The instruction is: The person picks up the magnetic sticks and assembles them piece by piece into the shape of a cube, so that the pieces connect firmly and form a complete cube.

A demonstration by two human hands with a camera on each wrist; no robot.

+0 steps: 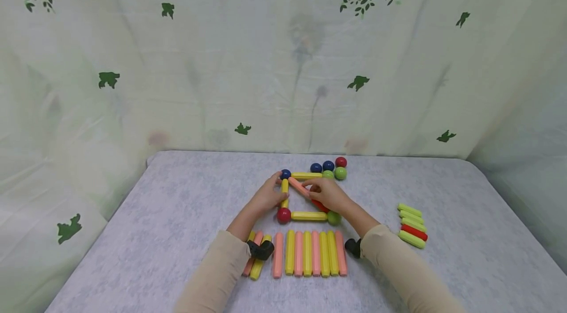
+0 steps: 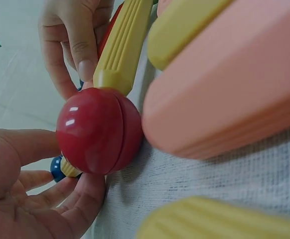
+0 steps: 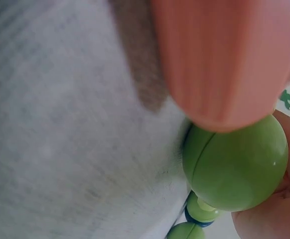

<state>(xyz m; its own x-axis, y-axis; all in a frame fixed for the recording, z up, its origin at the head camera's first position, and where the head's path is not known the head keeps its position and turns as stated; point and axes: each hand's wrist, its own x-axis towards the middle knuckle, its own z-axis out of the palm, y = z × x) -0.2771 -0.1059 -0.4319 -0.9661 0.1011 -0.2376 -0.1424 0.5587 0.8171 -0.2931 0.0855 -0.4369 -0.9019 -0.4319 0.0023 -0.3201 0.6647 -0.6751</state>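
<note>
A four-sided frame of yellow rods and balls lies on the table. My left hand [image 1: 267,196] grips its left yellow rod [image 1: 285,186], fingertips by the blue ball [image 1: 285,173] at the far left corner. A red ball [image 1: 284,215] forms the near left corner and a green ball [image 1: 334,218] the near right one. Between thumb and fingers, my right hand [image 1: 330,196] pinches a pink rod [image 1: 298,186] set diagonally inside the frame, its far end close to the blue ball. A red rod [image 1: 320,205] continues that diagonal toward the near green ball, partly hidden under the hand.
In front of the frame lies a row of pink and yellow rods [image 1: 307,254], its left end partly under my left wrist. Several loose balls [image 1: 340,162] sit behind the right hand. Short green rods [image 1: 412,238] and a red one [image 1: 414,232] lie at the right.
</note>
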